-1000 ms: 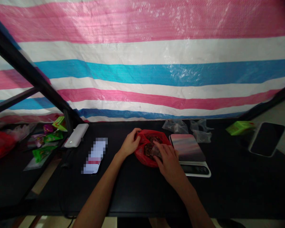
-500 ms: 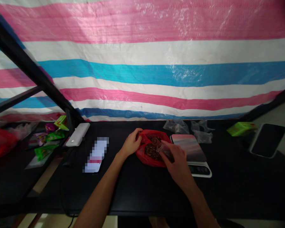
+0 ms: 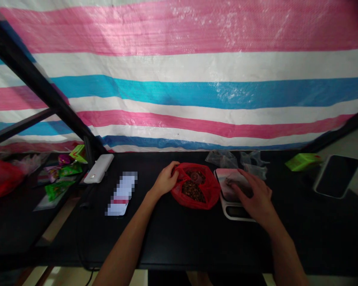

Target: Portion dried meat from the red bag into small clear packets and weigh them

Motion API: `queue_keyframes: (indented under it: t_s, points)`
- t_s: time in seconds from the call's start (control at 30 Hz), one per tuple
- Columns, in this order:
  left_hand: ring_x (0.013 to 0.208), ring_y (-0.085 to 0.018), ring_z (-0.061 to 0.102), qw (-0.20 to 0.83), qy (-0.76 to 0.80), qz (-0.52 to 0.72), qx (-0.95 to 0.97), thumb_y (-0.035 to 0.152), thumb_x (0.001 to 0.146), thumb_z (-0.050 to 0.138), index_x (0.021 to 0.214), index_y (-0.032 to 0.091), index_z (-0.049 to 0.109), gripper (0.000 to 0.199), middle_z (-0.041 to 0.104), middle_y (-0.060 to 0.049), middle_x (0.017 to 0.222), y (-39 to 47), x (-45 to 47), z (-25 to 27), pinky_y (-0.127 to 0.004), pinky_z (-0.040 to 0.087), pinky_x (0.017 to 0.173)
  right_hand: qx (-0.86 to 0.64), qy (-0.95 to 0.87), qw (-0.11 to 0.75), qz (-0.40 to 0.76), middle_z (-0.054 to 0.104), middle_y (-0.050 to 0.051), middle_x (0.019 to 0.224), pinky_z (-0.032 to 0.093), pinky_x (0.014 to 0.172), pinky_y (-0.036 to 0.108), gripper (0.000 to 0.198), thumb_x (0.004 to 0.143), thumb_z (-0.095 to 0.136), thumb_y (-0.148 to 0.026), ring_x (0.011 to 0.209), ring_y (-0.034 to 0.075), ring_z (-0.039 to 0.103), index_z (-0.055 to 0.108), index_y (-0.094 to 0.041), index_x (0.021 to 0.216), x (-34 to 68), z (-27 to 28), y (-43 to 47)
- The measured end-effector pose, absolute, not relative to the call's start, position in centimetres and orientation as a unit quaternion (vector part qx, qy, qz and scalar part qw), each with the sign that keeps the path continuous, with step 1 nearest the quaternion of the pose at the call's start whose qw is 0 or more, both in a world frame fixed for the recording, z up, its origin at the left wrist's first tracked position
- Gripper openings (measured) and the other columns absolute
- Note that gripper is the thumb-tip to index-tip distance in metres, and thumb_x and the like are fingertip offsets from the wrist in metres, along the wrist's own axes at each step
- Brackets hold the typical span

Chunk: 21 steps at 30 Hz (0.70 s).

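Note:
A red plastic bag (image 3: 209,195) stands open on the black table with a brown, grainy mix (image 3: 193,190) inside. In the mix lies a small round clear piece (image 3: 194,178), its kind unclear. My left hand (image 3: 166,179) is closed on the bag's left rim. To the right of the bag is a kitchen scale (image 3: 226,210) with a shiny pinkish plate and a dark display. My right hand (image 3: 255,195) is over this plate, thumb and fingers curled down at it. A small dark thing (image 3: 228,182) shows by the thumb; whatever the fingers hold is too unclear to name.
Crumpled clear plastic bags (image 3: 222,159) lie behind the scale. Right of them are a green box (image 3: 302,162) and a propped phone (image 3: 340,176). On the left are a blurred-screen phone (image 3: 122,194), a white power bank (image 3: 99,169) and green snack packets (image 3: 58,190). A striped sheet (image 3: 179,91) hangs behind.
My right hand has moved right, from the mouth of the red bag, where clear plastic showed in its fingers, to the scale's plate. My left hand stays on the bag's rim.

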<state>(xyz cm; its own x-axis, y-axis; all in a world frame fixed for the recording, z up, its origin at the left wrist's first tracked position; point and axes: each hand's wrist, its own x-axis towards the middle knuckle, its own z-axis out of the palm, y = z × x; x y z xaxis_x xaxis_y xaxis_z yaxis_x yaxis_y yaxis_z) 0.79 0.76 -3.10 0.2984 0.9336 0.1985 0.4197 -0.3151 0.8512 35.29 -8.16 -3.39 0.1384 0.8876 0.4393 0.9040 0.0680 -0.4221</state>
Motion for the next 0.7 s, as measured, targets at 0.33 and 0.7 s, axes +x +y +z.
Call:
queue_keyframes:
  t_s: [0.33,0.7]
  points:
    - [0.119,-0.025,0.065,0.312,0.446,0.363,0.756,0.027,0.087,0.07,0.147,0.024,0.045,0.065,0.056,-0.011,0.146,0.3,1.0,-3.0,-0.04,0.051,0.105,-0.675,-0.543,0.494,-0.076,0.072,0.013,0.11,0.043,0.104,0.052,0.037,0.098,0.055,-0.051,0.107,0.031,0.065,0.072,-0.019,0.107,37.3,-3.3,-10.1]
    - [0.117,-0.026,0.067,0.317,0.447,0.321,0.772,0.028,0.092,0.063,0.137,0.027,0.055,0.046,0.069,-0.006,0.131,-0.1,1.4,-2.5,-0.04,0.051,0.107,-0.674,-0.57,0.462,-0.088,0.072,0.011,0.1,0.044,0.098,0.049,0.032,0.099,0.054,-0.044,0.1,0.03,0.065,0.073,-0.019,0.095,37.0,-3.3,-10.2]
